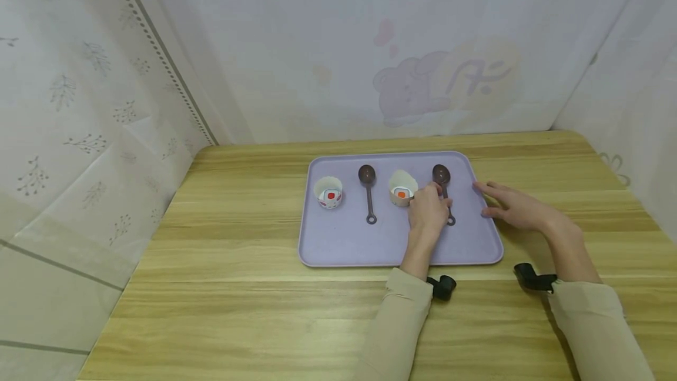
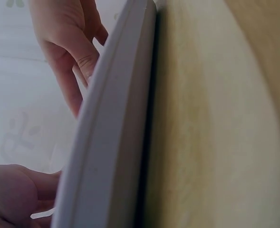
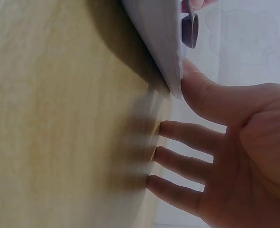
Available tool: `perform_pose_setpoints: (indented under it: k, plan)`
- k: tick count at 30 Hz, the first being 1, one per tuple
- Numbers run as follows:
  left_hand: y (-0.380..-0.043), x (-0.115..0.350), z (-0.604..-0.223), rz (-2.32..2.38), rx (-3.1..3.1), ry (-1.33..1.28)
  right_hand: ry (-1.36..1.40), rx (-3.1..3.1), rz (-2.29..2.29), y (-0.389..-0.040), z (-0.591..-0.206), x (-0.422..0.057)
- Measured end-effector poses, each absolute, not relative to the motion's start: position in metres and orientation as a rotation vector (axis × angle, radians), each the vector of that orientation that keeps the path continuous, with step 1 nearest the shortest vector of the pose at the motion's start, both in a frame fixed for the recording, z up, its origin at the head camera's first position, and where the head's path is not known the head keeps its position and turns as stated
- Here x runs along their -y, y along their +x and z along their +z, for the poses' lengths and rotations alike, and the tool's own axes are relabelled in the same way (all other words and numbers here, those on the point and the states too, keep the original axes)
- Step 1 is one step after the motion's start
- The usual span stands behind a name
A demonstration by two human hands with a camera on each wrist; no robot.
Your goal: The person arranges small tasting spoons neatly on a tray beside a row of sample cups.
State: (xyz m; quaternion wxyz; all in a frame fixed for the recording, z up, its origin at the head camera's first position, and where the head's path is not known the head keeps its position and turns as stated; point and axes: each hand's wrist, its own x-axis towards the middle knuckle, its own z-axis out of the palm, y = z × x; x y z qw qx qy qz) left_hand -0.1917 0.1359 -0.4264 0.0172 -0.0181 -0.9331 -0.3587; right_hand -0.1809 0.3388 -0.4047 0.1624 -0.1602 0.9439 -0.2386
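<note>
My left hand is over the right half of a lavender tray, its thumb and finger pinching the handle of a brown measuring spoon. That spoon's bowl shows close to those fingertips in the right wrist view. Just left of the hand is a pale paper baking cup with an orange mark inside, its lower right overlapped by the hand. My right hand is at the tray's right edge. Its thumb touches the rim, while the other fingers extend loosely beside it toward the table.
On the tray's left lie a second brown measuring spoon and another paper baking cup with a red mark. The tray rests on a wood-grain table. A patterned cloth hangs behind the table.
</note>
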Motion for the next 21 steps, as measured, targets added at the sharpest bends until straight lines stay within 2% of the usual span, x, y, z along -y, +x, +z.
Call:
perform_pose_setpoints:
  k: [21]
  plan:
    - [-0.1891,-0.1402,-0.425,-0.977,2.939,-0.059,-0.474,-2.702,-0.678,-0.1815,-0.4069,-0.3394]
